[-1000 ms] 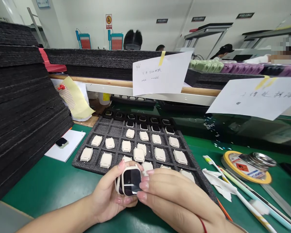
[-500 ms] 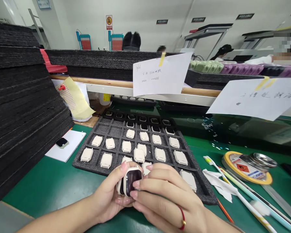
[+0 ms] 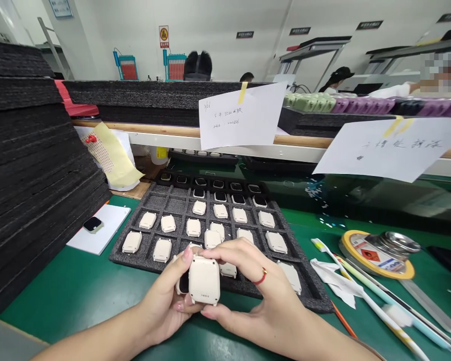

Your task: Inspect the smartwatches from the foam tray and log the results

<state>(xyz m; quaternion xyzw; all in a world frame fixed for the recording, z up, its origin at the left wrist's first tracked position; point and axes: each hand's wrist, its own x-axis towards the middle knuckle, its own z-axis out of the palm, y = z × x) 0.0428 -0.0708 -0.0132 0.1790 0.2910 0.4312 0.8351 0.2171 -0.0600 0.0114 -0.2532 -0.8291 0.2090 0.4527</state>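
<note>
A cream smartwatch body (image 3: 205,281) without a strap is pinched between the thumb and fingers of my right hand (image 3: 266,291), its back toward me. Just left of it, partly covered, a second smartwatch body (image 3: 183,284) with a dark screen rests in my left hand (image 3: 161,306). My left thumb lies at the top edge of the cream one as well. Behind both hands sits a black foam tray (image 3: 135,264) with rows of cream watch bodies, most of them back side up. Watches with dark screens lie in its far rows. My hands hide part of the tray's front row.
Tall stacked foam trays (image 3: 26,200) stand at left beside a white pad (image 3: 113,228) bearing one watch (image 3: 92,224). Toothbrushes (image 3: 383,316), a tissue (image 3: 336,283) and a tape roll (image 3: 348,245) lie at right. A shelf edge (image 3: 165,131) with hanging papers crosses behind. Co-workers sit beyond.
The cream watch body has been turned from screen side to back side toward me. My right hand has shifted from fingers over the screen to a grip at its top and bottom edges.
</note>
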